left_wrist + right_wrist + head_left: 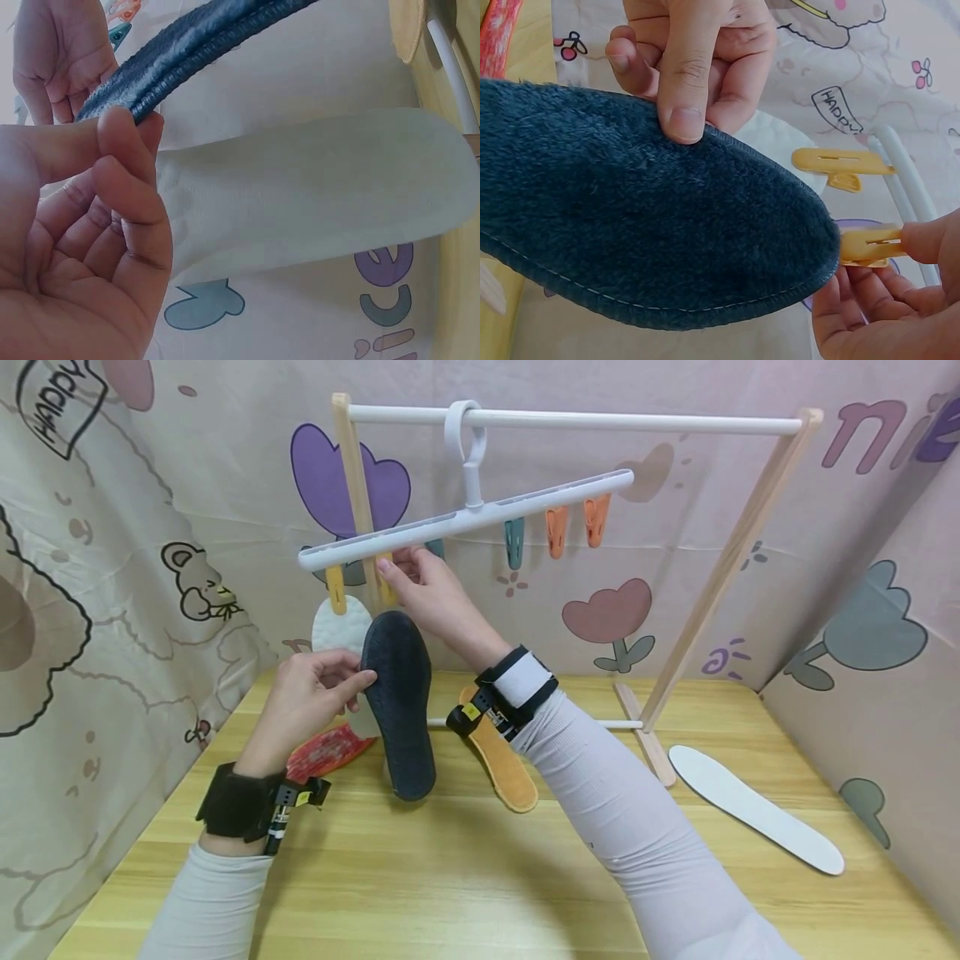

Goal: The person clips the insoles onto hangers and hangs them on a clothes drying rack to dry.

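L hand (pixel 311 689) pinches the dark insole (pixel 400 702) at its 9 o'clock edge, thumb on the fuzzy face. Insole hangs upright w/ heel near the worktop (pixel 450 877), toe at 12 meeting a yellow clip (pixel 866 246). R hand (pixel 431 593) pinches that clip under the hanger (pixel 465 518). White insole (pixel 333 627) clipped just behind at 10. Tan insole (pixel 502 760) lies at 4 o'clock.
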Demonstrator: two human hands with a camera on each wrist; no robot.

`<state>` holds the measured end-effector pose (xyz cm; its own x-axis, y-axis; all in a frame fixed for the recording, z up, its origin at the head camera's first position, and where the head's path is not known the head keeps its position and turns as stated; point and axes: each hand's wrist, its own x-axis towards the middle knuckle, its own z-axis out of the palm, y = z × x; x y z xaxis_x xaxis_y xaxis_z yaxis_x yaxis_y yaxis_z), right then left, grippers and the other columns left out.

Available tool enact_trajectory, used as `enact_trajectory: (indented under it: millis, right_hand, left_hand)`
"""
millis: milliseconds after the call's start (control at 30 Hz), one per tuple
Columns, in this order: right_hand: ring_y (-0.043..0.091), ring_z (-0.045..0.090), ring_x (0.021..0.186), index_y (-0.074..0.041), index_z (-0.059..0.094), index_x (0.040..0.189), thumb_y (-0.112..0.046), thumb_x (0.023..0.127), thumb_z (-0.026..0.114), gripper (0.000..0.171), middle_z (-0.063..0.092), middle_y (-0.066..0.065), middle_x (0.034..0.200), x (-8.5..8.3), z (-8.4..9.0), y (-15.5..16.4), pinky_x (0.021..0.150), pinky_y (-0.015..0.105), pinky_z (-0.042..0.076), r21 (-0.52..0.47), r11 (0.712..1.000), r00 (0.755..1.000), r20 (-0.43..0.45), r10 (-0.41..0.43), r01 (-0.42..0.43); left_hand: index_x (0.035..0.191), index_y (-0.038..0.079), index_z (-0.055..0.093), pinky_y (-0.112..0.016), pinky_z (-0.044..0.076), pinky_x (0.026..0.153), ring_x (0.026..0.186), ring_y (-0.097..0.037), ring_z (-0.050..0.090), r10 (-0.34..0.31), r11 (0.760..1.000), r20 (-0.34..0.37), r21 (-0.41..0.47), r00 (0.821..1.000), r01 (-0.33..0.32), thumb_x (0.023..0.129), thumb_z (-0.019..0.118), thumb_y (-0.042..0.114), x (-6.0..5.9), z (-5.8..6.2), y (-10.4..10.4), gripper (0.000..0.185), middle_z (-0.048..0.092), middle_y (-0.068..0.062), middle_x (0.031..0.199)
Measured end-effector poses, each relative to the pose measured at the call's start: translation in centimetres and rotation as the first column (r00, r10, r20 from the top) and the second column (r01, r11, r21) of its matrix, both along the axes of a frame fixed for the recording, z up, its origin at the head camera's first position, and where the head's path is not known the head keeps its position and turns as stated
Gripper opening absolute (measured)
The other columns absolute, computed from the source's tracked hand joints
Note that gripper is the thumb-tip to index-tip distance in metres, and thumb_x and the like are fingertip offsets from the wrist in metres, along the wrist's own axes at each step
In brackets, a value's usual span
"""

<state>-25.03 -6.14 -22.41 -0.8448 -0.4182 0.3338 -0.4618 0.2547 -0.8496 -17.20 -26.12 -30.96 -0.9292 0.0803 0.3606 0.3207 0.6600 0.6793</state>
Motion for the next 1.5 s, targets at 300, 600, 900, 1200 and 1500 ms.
enact_trajectory:
  millis: [300, 600, 900, 1200, 1500]
  right_hand:
    - [0.02, 0.062, 0.13, -0.007, 0.055, 0.145, -0.032, 0.114, 0.053, 0.04, 0.067, 0.01, 0.138, -0.03, -0.03, 0.1, 0.11, 0.037, 0.051, -0.011, 1.0, 1.0, -0.007, 0.003, -0.003]
    - [0.019, 0.063, 0.124, -0.006, 0.058, 0.139, -0.031, 0.115, 0.053, 0.035, 0.07, 0.01, 0.138, 0.19, -0.1, 0.1, 0.107, 0.037, 0.05, 0.004, 1.0, 1.0, -0.02, 0.0, 0.0]
    - [0.021, 0.063, 0.134, -0.007, 0.058, 0.14, -0.031, 0.114, 0.054, 0.036, 0.069, 0.01, 0.142, 0.25, -0.18, 0.01, 0.114, 0.042, 0.05, 0.012, 1.0, 1.0, -0.025, -0.009, 0.009]
    - [0.022, 0.063, 0.137, -0.005, 0.058, 0.14, -0.031, 0.114, 0.054, 0.036, 0.069, 0.011, 0.142, 0.3, -0.18, 0.0, 0.117, 0.043, 0.049, 0.011, 1.0, 0.999, -0.04, -0.01, 0.011]
    - [0.022, 0.064, 0.133, -0.004, 0.059, 0.138, -0.029, 0.114, 0.054, 0.035, 0.07, 0.011, 0.14, 0.28, -0.21, -0.08, 0.119, 0.043, 0.048, 0.007, 1.0, 0.999, -0.048, -0.011, 0.011]
  left_hand:
    - [0.108, 0.01, 0.079, -0.028, 0.045, 0.062, 0.068, -0.022, 0.072, -0.001, 1.0, 0.002, 0.02, 1.0, 0.001, 0.103, 0.075, 0.027, 0.14, 0.11, 0.3, 0.019, 0.075, -0.008, 0.077]
    - [0.108, 0.009, 0.08, -0.028, 0.048, 0.068, 0.068, -0.02, 0.071, 0.008, 1.0, -0.026, 0.014, 1.0, -0.008, 0.103, 0.075, 0.027, 0.1, -0.03, 0.56, 0.019, 0.075, -0.007, 0.076]
    - [0.105, 0.01, 0.08, -0.027, 0.047, 0.065, 0.068, -0.024, 0.072, 0.007, 1.0, -0.052, 0.023, 0.999, -0.005, 0.103, 0.075, 0.028, 0.07, -0.12, 0.69, 0.019, 0.074, -0.007, 0.074]
    - [0.105, 0.008, 0.079, -0.025, 0.048, 0.062, 0.069, -0.026, 0.073, 0.006, 0.999, -0.063, 0.037, 0.998, -0.004, 0.104, 0.075, 0.026, 0.07, -0.26, 0.82, 0.019, 0.077, -0.014, 0.082]
    - [0.105, 0.008, 0.079, -0.024, 0.048, 0.061, 0.068, -0.025, 0.073, 0.012, 0.999, -0.076, 0.053, 0.997, -0.008, 0.104, 0.075, 0.026, 0.05, -0.27, 0.81, 0.019, 0.078, -0.014, 0.081]
